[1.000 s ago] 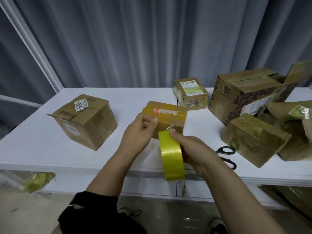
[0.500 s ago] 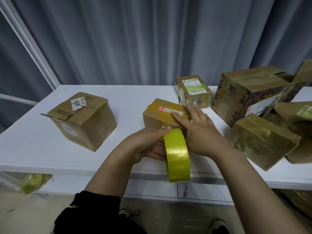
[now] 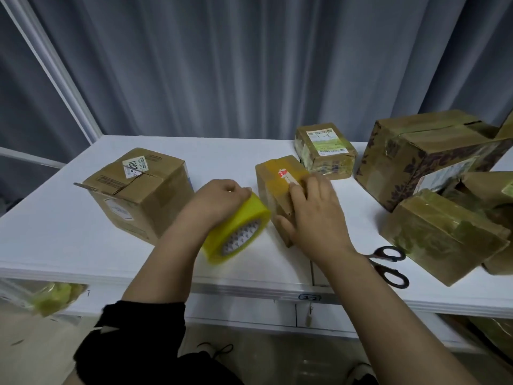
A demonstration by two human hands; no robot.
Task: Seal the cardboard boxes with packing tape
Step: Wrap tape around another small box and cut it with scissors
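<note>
The left hand (image 3: 219,201) is curling its fingers over the top of a roll of yellow packing tape (image 3: 238,226) and gripping it. The roll is sitting tilted on the white worktop (image 3: 69,240), with its patterned core facing the person. The right hand (image 3: 313,218) is lying flat on a small brown cardboard box (image 3: 273,176), with straight fingers (image 3: 297,190) pressing on the taped top and the thumb resting against the near side. The box is standing on the worktop near the front edge, and a band of yellowish tape and a small red-and-white sticker are showing on its top. The roll is sitting just beside the box's left face; whether a strip of tape is joining them cannot be told. To the left, a larger cube-shaped cardboard box with a white label (image 3: 144,201) is standing apart from the roll. Behind the small box, a squat carton with a green-and-white shipping label (image 3: 324,151) is sitting near the back edge. On the right, a large carton printed with dark leaves (image 3: 410,162) is standing behind a flat box wrapped in glossy yellowish tape (image 3: 444,237). Black-handled scissors (image 3: 388,262) are lying between that flat box and the right forearm. A crumpled wad of yellow-green tape (image 3: 52,298) is hanging below the worktop's front edge at the left, and grey curtains (image 3: 249,65) are hanging behind everything.
</note>
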